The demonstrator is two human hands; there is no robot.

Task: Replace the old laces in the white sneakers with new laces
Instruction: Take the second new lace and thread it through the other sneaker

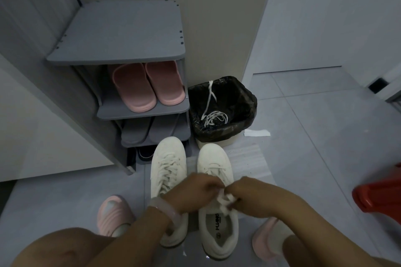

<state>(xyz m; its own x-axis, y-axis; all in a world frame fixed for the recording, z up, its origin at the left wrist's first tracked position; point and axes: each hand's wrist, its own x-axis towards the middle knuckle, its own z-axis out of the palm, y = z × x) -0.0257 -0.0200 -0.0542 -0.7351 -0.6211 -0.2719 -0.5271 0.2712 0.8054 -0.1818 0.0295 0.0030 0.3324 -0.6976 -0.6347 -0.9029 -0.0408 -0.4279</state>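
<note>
Two white sneakers stand side by side on the floor, toes pointing away from me. The left sneaker [168,158] is laced up its front. Over the tongue of the right sneaker [213,162] my left hand [195,195] and my right hand [249,195] meet, fingers pinched on the ends of its white lace [226,199]. The lace's upper rows are hidden under my hands. A loose white lace [213,118] lies coiled in the black-lined bin [247,102] beyond the shoes, with one end hanging over the far rim.
A grey shoe rack [121,34] at the left holds pink slippers [147,86] and grey slippers. A thin white sheet [249,158] lies under the sneakers, and a paper strip [257,133] lies by the bin. A red stool [379,195] is at right. My feet wear pink slippers.
</note>
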